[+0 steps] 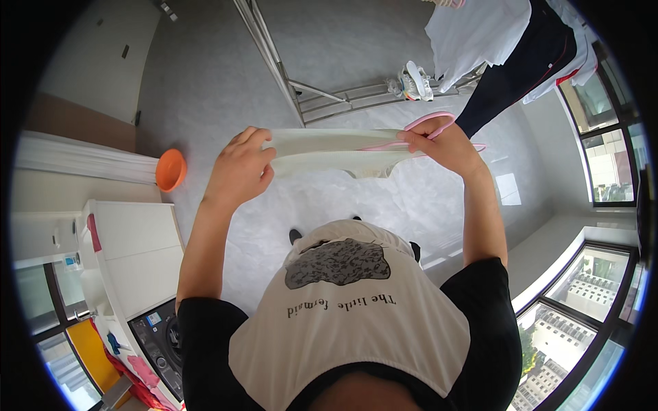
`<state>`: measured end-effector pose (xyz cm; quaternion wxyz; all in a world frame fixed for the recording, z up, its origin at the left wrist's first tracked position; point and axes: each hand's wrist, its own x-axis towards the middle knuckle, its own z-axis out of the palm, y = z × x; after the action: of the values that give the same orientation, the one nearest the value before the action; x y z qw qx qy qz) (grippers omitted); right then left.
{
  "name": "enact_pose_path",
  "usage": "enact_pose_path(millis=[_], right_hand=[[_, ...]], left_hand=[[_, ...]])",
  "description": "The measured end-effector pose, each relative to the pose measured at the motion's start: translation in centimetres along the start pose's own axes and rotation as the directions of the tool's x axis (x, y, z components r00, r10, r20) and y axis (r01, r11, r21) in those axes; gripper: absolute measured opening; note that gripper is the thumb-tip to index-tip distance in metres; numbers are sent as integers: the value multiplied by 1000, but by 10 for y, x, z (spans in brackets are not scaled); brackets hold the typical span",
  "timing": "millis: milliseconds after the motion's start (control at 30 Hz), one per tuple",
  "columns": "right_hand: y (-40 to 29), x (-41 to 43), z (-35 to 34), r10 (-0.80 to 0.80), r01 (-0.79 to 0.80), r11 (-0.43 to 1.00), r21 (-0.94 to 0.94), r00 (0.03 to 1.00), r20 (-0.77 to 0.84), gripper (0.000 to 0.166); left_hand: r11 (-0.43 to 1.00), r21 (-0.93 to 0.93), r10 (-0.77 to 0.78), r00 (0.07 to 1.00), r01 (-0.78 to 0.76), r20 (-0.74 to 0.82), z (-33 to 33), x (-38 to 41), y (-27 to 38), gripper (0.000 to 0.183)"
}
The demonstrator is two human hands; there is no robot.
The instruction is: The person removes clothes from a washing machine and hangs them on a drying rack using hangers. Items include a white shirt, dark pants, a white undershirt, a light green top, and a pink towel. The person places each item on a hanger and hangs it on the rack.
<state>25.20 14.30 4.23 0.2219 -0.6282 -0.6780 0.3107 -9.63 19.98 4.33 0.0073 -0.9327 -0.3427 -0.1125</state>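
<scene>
Stretched between my two hands is a pale, light-coloured cloth garment (329, 149), its waist edge pulled wide and a dip in its lower edge. My left hand (244, 162) grips its left end with bent fingers. My right hand (437, 144) pinches the right end and also holds a pink clothes hanger (446, 114), whose one looped end rises above the hand. Part of the hanger runs inside the cloth, so its full shape is hidden.
A metal drying rack (288, 82) stands ahead, with white sneakers (416, 82) on it and dark trousers (540, 46) and a white shirt (478, 31) hanging at right. An orange basin (171, 170), a white cabinet (136, 226) and a dark washing machine (162, 339) are at left.
</scene>
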Motion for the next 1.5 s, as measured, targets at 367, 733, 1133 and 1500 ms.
enact_pose_path(millis=[367,733,1133,1500], right_hand=[[-21,25,81,-267,249,951,-185,960,-79,28],[-16,28,34,-203,210,966,153,977,-64,24],[25,-22,-40,-243,247,968,34,965,-95,27],[48,-72,-77,-199,217,976,29,934,-296,16]], left_hand=[[929,-296,240,971,-224,18,18,33,56,13],[944,-275,-175,983,184,60,49,27,17,31],[804,-594,-216,948,37,-233,48,47,22,13],[713,-699,-218,964,50,-154,25,63,-9,9]])
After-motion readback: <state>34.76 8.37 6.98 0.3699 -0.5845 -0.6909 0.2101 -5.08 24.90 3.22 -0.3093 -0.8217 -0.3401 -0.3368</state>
